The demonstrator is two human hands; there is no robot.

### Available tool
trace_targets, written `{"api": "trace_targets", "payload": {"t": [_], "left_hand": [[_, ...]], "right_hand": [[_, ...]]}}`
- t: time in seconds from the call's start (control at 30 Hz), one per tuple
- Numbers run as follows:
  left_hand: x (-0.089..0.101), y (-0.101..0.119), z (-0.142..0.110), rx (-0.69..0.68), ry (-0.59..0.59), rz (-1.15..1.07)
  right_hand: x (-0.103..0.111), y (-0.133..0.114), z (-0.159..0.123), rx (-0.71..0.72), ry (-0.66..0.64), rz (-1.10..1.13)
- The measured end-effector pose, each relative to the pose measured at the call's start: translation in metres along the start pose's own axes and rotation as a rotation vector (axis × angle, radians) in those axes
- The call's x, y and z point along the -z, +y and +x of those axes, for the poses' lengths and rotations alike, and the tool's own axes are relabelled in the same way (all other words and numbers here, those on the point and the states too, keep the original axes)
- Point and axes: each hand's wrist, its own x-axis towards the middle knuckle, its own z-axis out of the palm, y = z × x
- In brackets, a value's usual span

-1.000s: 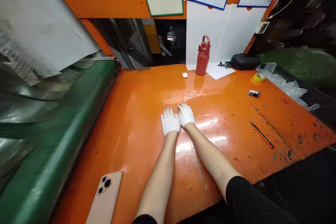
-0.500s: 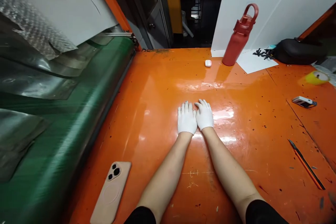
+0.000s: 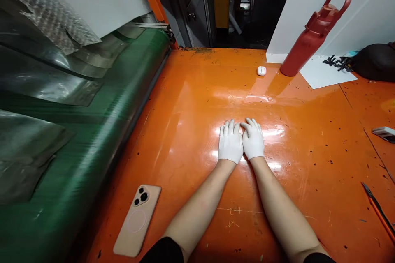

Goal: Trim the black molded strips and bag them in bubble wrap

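1. Here we are at a long, glossy orange metal workbench (image 3: 191, 90), scuffed and flecked with dark marks, with a grey door (image 3: 197, 4) standing beyond its far edge.
2. Along the left side runs a big green roller-like padded bank (image 3: 92, 131), with a crinkled silver foil sheet (image 3: 43, 12) draped above it.
3. Centre stage: the white-gloved left hand (image 3: 230, 141) and white-gloved right hand (image 3: 253, 139), both flat on the orange, palms down, fingers spread loosely. Nothing gripped, no fist, both hands released and side by side, touching at the inner edges!
4. Closest to the left hand, down at the lower left, lies a slim pink-cased smartphone (image 3: 137, 220), face down with its triple camera showing, near but not touching.
5. Straight ahead of the right hand, well apart, sits a small white rounded earbud case (image 3: 261, 70).
6. Beside that case stands a tall red bottle with a loop handle (image 3: 311, 37), tilted in the picture, next to a white paper sheet (image 3: 327, 73) and a black zip pouch (image 3: 376, 62).
7. Out on the right edge, a narrow orange-handled utility knife (image 3: 379, 211) lies well away from both hands, and a small white-and-black device (image 3: 383, 133) is cut off by the frame.
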Motion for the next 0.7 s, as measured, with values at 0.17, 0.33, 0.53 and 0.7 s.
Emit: {"api": "trace_targets", "payload": {"t": [0.17,0.33,0.53,0.7], "left_hand": [[0.0003,0.0006,-0.0012,-0.001,0.008,-0.025],[0.0014,0.0006,-0.0019,0.003,0.001,-0.034],[0.0039,0.0016,-0.0011,0.001,-0.002,-0.038],[0.0041,0.0023,-0.0015,0.000,-0.006,-0.043]], "right_hand": [[0.0007,0.0007,-0.0004,0.000,0.001,0.010],[0.0015,0.0012,-0.0007,0.006,0.004,0.029],[0.0009,0.0015,-0.0009,-0.004,0.013,0.054],[0.0002,0.0026,-0.0012,-0.005,0.014,0.069]]}}
